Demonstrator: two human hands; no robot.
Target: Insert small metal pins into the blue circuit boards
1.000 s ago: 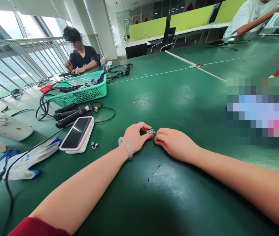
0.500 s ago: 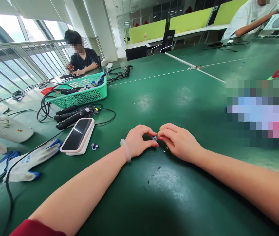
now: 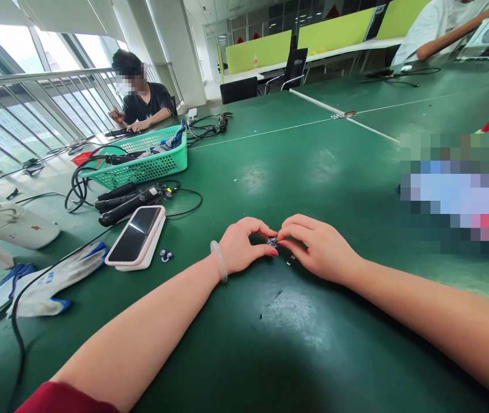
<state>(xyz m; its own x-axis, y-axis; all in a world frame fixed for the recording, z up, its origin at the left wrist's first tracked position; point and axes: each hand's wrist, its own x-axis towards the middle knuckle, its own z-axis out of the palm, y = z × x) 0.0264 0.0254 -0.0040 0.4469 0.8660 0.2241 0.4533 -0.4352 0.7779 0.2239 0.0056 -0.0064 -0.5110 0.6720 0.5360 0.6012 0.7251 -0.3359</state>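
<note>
My left hand (image 3: 244, 245) pinches a small grey-blue, metallic-looking piece (image 3: 272, 241) between thumb and fingertips, just above the green table (image 3: 210, 355). What kind of part it is stays too small to tell. From the other side my right hand (image 3: 319, 246) has its thumb and fingers pressed together at the right end of that piece; whatever sits between them is hidden. Beneath the right fingers a tiny flat piece with a light end (image 3: 290, 260) lies on the table. Left of my left wrist are several small shiny purple round bits (image 3: 166, 256).
A phone (image 3: 135, 235) rests left, near black handheld devices (image 3: 135, 203) with cables and a green basket (image 3: 145, 166). Gloves (image 3: 55, 284) and a white container (image 3: 20, 223) lie far left. One person (image 3: 145, 106) sits across; another person's arm (image 3: 455, 40) reaches at right.
My right hand's fingers have shifted and opened out slightly around the small piece. My left hand stays nearly still. The person across has moved a hand a little.
</note>
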